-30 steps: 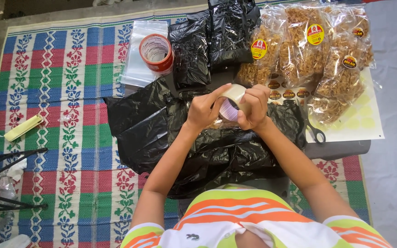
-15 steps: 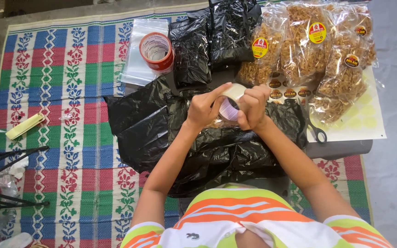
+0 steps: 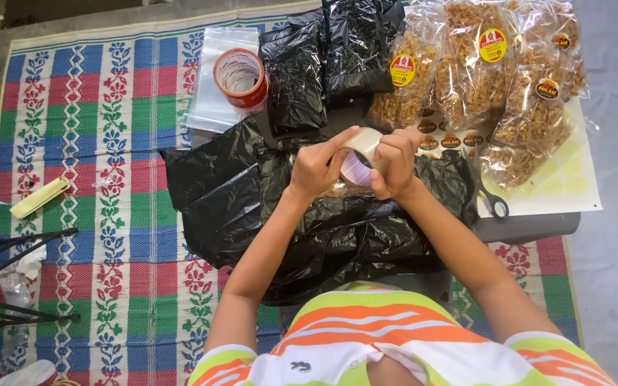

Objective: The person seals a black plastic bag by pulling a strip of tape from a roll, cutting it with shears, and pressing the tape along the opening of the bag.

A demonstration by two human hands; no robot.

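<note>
Almost nothing had shifted since a second before: the left hand (image 3: 314, 168) and right hand (image 3: 393, 166) still pinched the clear tape roll (image 3: 357, 156) between them, each grip pressed on it, above the black bags (image 3: 266, 207), scissors (image 3: 493, 202) just right.

Home packing spot: floor mat (image 3: 73, 143), bagged snacks (image 3: 481, 64).

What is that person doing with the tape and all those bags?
A person sitting on a woven mat holds a roll of clear tape in both hands. The left hand picks at the roll with its fingertips while the right hand grips it. Under the hands lies a big black plastic bag. Clear bags of fried snacks sit beyond, with scissors and a red tape roll.
</note>
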